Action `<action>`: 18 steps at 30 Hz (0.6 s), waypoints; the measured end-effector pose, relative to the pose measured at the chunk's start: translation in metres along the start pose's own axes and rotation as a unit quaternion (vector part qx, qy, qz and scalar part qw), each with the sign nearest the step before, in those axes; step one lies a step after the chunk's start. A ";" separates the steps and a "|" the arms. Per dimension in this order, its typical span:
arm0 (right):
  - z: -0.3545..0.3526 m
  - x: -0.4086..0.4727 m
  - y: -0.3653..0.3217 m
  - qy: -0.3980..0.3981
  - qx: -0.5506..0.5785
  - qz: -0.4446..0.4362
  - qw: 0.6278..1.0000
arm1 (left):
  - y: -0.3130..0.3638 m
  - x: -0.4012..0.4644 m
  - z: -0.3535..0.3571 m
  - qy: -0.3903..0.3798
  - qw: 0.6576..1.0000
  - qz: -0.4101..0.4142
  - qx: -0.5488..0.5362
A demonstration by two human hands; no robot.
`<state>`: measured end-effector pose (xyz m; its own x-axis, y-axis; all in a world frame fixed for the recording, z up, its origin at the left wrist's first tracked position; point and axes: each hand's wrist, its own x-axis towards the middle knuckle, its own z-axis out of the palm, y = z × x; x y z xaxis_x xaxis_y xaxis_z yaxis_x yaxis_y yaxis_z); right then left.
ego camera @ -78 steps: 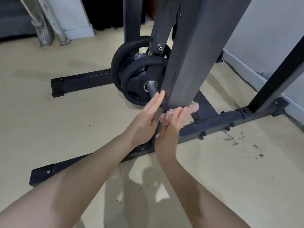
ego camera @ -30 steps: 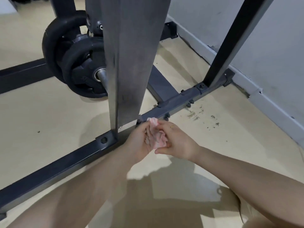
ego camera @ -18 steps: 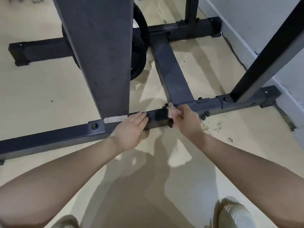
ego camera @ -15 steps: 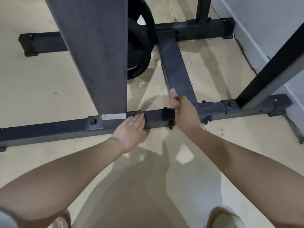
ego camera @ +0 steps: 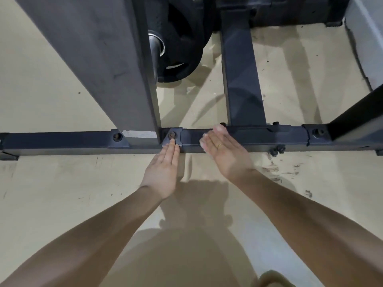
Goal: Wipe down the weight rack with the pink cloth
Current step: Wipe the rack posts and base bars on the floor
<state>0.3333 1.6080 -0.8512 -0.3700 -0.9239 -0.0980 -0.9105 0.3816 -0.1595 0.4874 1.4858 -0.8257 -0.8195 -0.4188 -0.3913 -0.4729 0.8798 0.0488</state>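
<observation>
Forearms are seen nearest, reaching fwd over the tan floor (ego camera: 51,183) toward the rack's front base bar (ego camera: 62,139).

Left hand (ego camera: 163,164) is laid flat, fingers straight and together, tips touching the bolted bracket (ego camera: 172,137) at the foot of the grey upright (ego camera: 93,65); nothing is held in it. It appears to be used as a brace only.

Right hand (ego camera: 222,151) is spread palm-down on top of the bar, just right of the bracket, fingers straight. Pink cloth (ego camera: 204,142) is pressed under the fingers; only pale edges show by the fingertips, rest is hidden, blurred.

Vs approx half a sec ago: cloth was bunched in curled fingers at the bar/crossmember joint; now it is flattened under an open palm and has been shifted left along the bar, toward the upright. Left hand has barely been moved. Earlier still, the upright's lower end was being worked, so the wipe has been carried down to the base.

Meaning, as judged: base bar pass is under way; the stretch right of the hand, the crossmember (ego camera: 240,79) and rear bar (ego camera: 279,11) prob. remain to be done.

Further back, weight plates (ego camera: 186,38) sit on a peg behind the upright. Scuff marks (ego camera: 279,172) are seen on the floor right of the hand.
</observation>
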 end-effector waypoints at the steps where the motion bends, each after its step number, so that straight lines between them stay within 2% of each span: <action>1: -0.003 -0.009 0.008 0.015 0.014 0.008 1.000 | 0.003 0.000 -0.002 0.006 1.000 -0.005 -0.017; 2: -0.005 -0.018 0.009 0.024 0.020 0.024 0.999 | 0.004 -0.002 -0.003 0.009 0.999 -0.011 -0.037; 6: 0.004 -0.008 -0.030 -0.026 0.020 0.068 0.997 | 0.002 -0.004 0.004 0.034 0.998 -0.001 -0.051; 9: 0.009 0.005 -0.038 -0.014 0.055 -0.011 0.998 | 0.003 -0.002 0.008 0.050 0.997 -0.011 -0.058; 12: 0.006 -0.021 0.009 0.013 -0.001 -0.038 0.999 | 0.012 -0.003 0.009 0.052 0.997 -0.004 -0.061; 16: 0.001 -0.060 0.064 -0.101 -0.076 0.064 0.990 | 0.035 0.005 0.011 0.055 0.994 0.050 -0.077; 18: 0.002 -0.050 0.051 -0.059 -0.064 0.117 0.989 | 0.043 0.013 0.012 0.063 0.994 0.047 -0.076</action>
<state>0.3056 1.6733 -0.8565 -0.5563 -0.7977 -0.2327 -0.8209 0.5710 0.0053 0.4602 1.5210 -0.8392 -0.8918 -0.3700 -0.2602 -0.4281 0.8761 0.2215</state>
